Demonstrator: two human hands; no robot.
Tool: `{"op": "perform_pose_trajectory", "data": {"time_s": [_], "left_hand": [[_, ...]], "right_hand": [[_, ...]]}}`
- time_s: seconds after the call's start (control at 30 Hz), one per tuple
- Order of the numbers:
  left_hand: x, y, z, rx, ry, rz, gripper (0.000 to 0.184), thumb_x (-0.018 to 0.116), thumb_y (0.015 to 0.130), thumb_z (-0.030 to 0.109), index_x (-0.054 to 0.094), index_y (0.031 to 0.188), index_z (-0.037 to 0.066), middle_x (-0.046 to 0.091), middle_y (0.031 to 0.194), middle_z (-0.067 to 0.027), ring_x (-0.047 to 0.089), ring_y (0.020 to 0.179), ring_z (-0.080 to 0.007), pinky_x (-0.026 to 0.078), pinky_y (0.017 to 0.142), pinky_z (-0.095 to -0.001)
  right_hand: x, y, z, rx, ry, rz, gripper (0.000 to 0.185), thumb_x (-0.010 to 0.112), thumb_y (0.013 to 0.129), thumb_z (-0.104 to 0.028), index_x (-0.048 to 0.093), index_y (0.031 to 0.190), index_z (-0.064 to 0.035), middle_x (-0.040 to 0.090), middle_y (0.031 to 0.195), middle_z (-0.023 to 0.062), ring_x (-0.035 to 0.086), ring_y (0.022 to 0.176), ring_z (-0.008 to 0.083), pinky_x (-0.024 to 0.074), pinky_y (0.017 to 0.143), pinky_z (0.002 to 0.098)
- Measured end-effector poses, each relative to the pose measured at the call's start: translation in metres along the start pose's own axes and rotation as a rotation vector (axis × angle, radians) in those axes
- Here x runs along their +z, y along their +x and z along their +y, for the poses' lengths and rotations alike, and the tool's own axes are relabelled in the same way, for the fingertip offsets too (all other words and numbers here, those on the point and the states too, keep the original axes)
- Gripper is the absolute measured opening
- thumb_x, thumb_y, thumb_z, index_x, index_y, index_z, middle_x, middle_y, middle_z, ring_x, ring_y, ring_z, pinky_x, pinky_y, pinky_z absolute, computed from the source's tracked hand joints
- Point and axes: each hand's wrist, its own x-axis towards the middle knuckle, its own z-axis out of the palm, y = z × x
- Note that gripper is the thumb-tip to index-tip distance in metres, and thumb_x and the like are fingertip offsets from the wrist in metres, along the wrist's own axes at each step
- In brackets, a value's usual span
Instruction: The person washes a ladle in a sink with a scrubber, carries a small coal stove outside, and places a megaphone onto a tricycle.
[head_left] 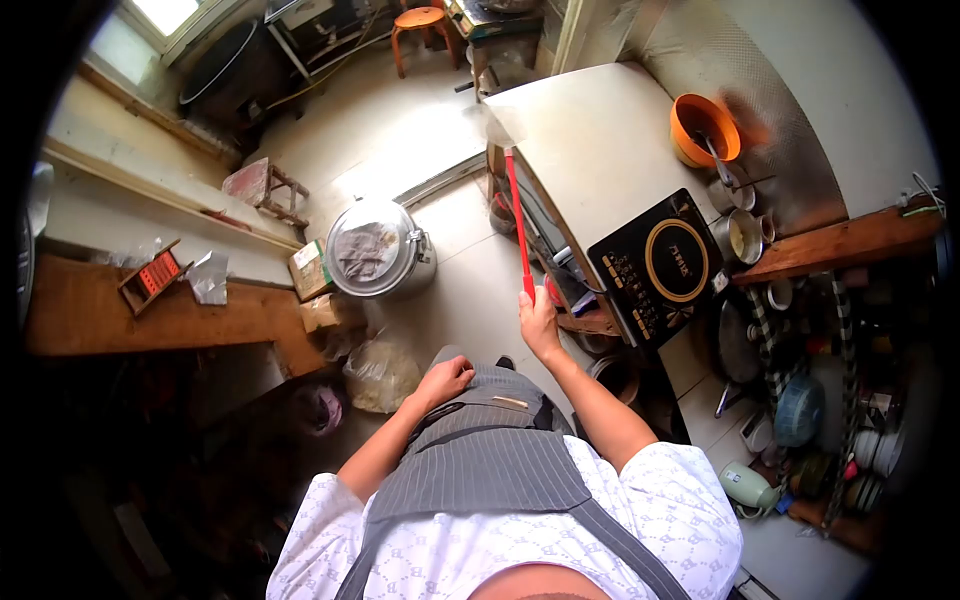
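Your right hand (538,322) grips a red stick (519,222) near its lower end, fingers wrapped around it and thumb lying along the shaft, a hold that likely gives you reach and aim. The stick runs away from you along the edge of the pale surface (590,125), its blurred far end at the corner; whether it touches there, you cannot tell from this view. Your left hand (447,380) rests on your striped apron (470,482), fingers loosely bent and close together; whether they pinch any cloth is unclear.

The black cooktop (655,268) sits at the near end of the surface, probably for easy reach, while the orange bowl (687,150), a ladle (715,157) leaning in it, stands back by the wall, perhaps out of the way. A crumpled cloth (367,250) lies on the lidded metal can (424,262) on the floor.

Characters inside the cooktop's gold ring and its control labels are too small to read. Your white shirt (665,510) carries a repeated letter B; print on the box (309,268) beside the can is illegible.
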Motion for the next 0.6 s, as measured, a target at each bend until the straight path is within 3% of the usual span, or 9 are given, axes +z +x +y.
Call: {"op": "perform_pose_trajectory", "data": {"time_s": [0.07,0.1,0.27,0.43,0.6], "left_hand": [[-0.005,0.018,0.009,0.018,0.035,-0.033,0.029,0.057,0.088,0.029,0.063,0.100,0.002,0.066,0.092,-0.0203,0.063,0.090,-0.0362,0.049,0.078,-0.0424],[-0.006,0.029,0.011,0.046,0.055,-0.039,0.029,0.057,0.088,0.029,0.063,0.100,0.003,0.066,0.091,-0.0205,0.063,0.090,-0.0360,0.049,0.079,-0.0423],[-0.022,0.093,0.018,0.033,0.045,-0.185,0.028,0.058,0.087,0.028,0.064,0.098,0.003,0.066,0.091,-0.0220,0.064,0.089,-0.0371,0.050,0.077,-0.0423],[-0.068,0.150,0.045,0.159,0.204,-0.194,0.027,0.059,0.086,0.027,0.064,0.099,0.003,0.066,0.088,-0.0214,0.065,0.087,-0.0364,0.050,0.077,-0.0426],[-0.096,0.192,0.040,0.146,0.223,-0.209,0.029,0.059,0.085,0.029,0.064,0.098,0.003,0.066,0.086,-0.0220,0.065,0.086,-0.0375,0.050,0.076,-0.0430]], "right_hand": [[-0.011,0.024,0.000,-0.020,-0.091,0.087,0.023,0.051,0.094,-0.023,0.043,0.096,-0.0011,0.057,0.078,0.0272,0.057,0.074,0.0461,0.0433,0.063,0.0509],[-0.015,0.035,-0.010,0.094,-0.064,0.118,0.021,0.054,0.093,-0.021,0.048,0.093,-0.0012,0.058,0.078,0.0217,0.059,0.076,0.0367,0.0446,0.067,0.0453],[-0.019,0.087,-0.010,-0.063,-0.102,0.218,0.021,0.051,0.093,-0.018,0.042,0.100,-0.0001,0.056,0.079,0.0309,0.057,0.080,0.0496,0.0433,0.065,0.0532],[-0.018,0.106,-0.045,-0.060,-0.113,0.166,0.022,0.052,0.092,-0.019,0.041,0.098,-0.0006,0.057,0.079,0.0305,0.056,0.078,0.0496,0.0434,0.064,0.0555],[-0.041,0.112,-0.070,-0.183,-0.246,0.135,0.021,0.056,0.091,-0.016,0.044,0.099,-0.0013,0.058,0.078,0.0248,0.059,0.073,0.0449,0.0460,0.060,0.0502]]}}
